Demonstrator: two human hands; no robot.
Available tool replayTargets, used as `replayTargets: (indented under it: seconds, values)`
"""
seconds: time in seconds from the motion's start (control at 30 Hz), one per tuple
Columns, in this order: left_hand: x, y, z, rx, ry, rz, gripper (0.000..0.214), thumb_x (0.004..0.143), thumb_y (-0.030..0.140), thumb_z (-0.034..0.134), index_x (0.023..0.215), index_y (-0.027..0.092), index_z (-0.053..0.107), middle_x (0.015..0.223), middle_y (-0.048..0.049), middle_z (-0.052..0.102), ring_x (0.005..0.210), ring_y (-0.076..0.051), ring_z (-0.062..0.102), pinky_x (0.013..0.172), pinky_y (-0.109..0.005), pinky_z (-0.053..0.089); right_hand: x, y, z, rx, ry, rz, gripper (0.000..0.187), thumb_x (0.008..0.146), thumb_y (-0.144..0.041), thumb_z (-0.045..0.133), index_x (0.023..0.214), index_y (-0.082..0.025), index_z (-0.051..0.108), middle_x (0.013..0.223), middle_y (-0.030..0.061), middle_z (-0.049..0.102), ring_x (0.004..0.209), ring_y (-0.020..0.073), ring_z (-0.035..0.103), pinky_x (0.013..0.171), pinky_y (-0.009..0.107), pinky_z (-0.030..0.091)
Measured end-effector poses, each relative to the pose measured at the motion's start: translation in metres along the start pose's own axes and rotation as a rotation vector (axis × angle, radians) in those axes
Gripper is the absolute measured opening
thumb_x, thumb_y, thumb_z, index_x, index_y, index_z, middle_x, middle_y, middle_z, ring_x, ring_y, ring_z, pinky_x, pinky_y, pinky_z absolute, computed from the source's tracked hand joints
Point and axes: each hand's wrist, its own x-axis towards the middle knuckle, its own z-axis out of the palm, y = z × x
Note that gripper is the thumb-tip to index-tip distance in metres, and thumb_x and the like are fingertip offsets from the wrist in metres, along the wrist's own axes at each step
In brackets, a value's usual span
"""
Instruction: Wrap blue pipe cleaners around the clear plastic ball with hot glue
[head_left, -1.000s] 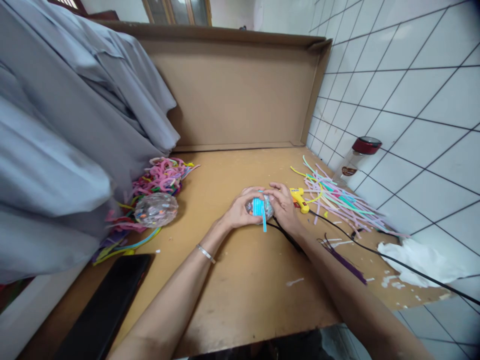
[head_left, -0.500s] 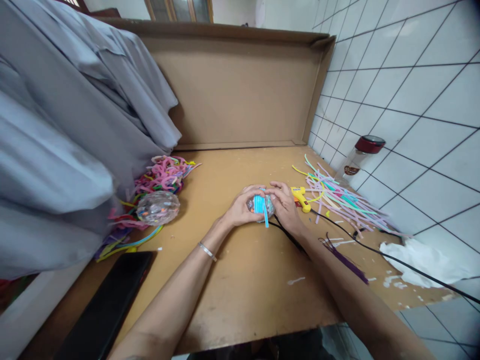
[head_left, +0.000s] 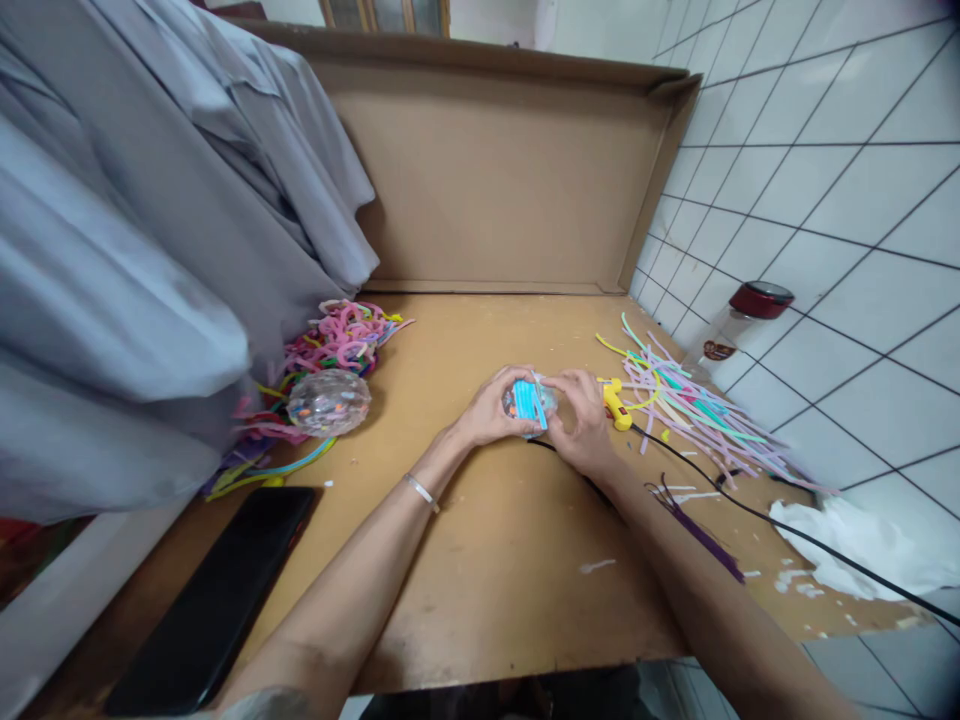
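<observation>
Both hands meet at the middle of the wooden table (head_left: 487, 560). My left hand (head_left: 489, 410) and my right hand (head_left: 581, 425) are closed round a small clear ball (head_left: 529, 404) with coloured bits inside and light blue strips stuck across it. Fingers of both hands press on the ball from either side. A silver bracelet (head_left: 420, 491) sits on my left wrist. A yellow glue gun (head_left: 616, 405) lies just right of my right hand, its black cord (head_left: 787, 530) trailing off to the right.
A second clear ball (head_left: 328, 402) rests on a heap of coloured strips (head_left: 337, 345) at left. Loose pastel strips (head_left: 697, 415) lie at right near a red-lidded jar (head_left: 739, 320). Grey cloth (head_left: 135, 250) hangs left, a black phone (head_left: 214, 600) lies front left, white tissue (head_left: 855, 545) right, cardboard (head_left: 495, 180) behind.
The ball has been turned a little in my hands, and the loose blue strip end that hung below it now lies across it. The view has shifted slightly.
</observation>
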Motion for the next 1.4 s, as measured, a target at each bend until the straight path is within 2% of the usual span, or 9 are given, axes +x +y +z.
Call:
replayTargets:
  seconds: [0.07,0.17,0.4,0.73,0.97,1.2,1.33,1.4]
  values:
    - [0.001,0.001,0.000,0.012,-0.005,0.002,0.064,0.061,0.042,0.085,0.114,0.021,0.058,0.130,-0.0138,0.057,0.126,-0.030,0.053,0.107,-0.046,0.042,0.000,-0.003,0.000,-0.068,-0.023,-0.061,0.028,0.082,-0.030,0.058,0.108,-0.025,0.065,0.100,0.0085,0.061,0.095,0.0263,0.055,0.085,0.044,0.042]
    - [0.001,0.004,0.000,0.028,-0.010,-0.003,0.063,0.059,0.039,0.086,0.114,0.021,0.058,0.128,-0.0125,0.058,0.124,-0.029,0.055,0.107,-0.044,0.041,0.000,-0.004,0.000,-0.058,-0.028,-0.062,0.016,0.088,-0.028,0.053,0.095,-0.026,0.068,0.093,0.0069,0.065,0.089,0.0242,0.057,0.082,0.041,0.041]
    - [-0.001,0.005,0.001,-0.003,0.019,-0.068,0.066,0.059,0.038,0.086,0.116,0.021,0.058,0.131,-0.0119,0.057,0.120,-0.028,0.057,0.104,-0.042,0.044,0.003,-0.002,-0.002,-0.019,0.096,-0.032,0.018,0.093,-0.028,0.051,0.086,-0.026,0.067,0.087,0.0041,0.073,0.085,0.0218,0.066,0.079,0.040,0.047]
    - [-0.001,0.002,0.001,-0.009,0.028,-0.069,0.064,0.059,0.040,0.086,0.114,0.023,0.058,0.128,-0.0106,0.059,0.120,-0.028,0.057,0.105,-0.043,0.044,-0.001,0.002,0.003,-0.057,0.000,-0.155,0.017,0.091,-0.021,0.051,0.087,-0.026,0.066,0.090,0.0046,0.074,0.090,0.0216,0.067,0.083,0.041,0.044]
    - [-0.001,0.000,-0.001,-0.032,0.016,-0.024,0.066,0.060,0.044,0.085,0.114,0.021,0.057,0.130,-0.0137,0.057,0.124,-0.030,0.054,0.107,-0.046,0.041,-0.003,0.004,0.004,-0.152,-0.006,-0.285,0.017,0.091,-0.016,0.050,0.089,-0.025,0.065,0.092,0.0046,0.073,0.090,0.0198,0.065,0.081,0.038,0.043]
    - [-0.002,-0.003,-0.003,-0.040,-0.020,-0.048,0.073,0.055,0.044,0.088,0.116,0.022,0.056,0.136,-0.0146,0.053,0.129,-0.032,0.051,0.109,-0.047,0.040,-0.005,0.002,0.006,-0.217,0.011,-0.399,0.016,0.090,-0.012,0.050,0.091,-0.020,0.064,0.090,0.0061,0.071,0.089,0.0194,0.062,0.080,0.037,0.041]
    - [-0.004,-0.004,-0.003,-0.059,-0.023,-0.036,0.070,0.056,0.045,0.087,0.114,0.021,0.056,0.136,-0.0149,0.053,0.128,-0.032,0.052,0.108,-0.046,0.040,-0.005,-0.002,0.005,-0.179,-0.011,-0.382,0.011,0.091,-0.023,0.054,0.095,-0.020,0.065,0.093,0.0073,0.071,0.091,0.0216,0.062,0.081,0.039,0.041]
    - [-0.004,-0.005,-0.003,-0.067,-0.018,-0.015,0.067,0.058,0.043,0.086,0.114,0.021,0.056,0.135,-0.0147,0.054,0.128,-0.032,0.051,0.108,-0.047,0.040,-0.005,-0.005,0.003,-0.131,-0.016,-0.388,0.018,0.091,-0.033,0.054,0.098,-0.020,0.064,0.095,0.0087,0.070,0.091,0.0232,0.061,0.082,0.040,0.041]
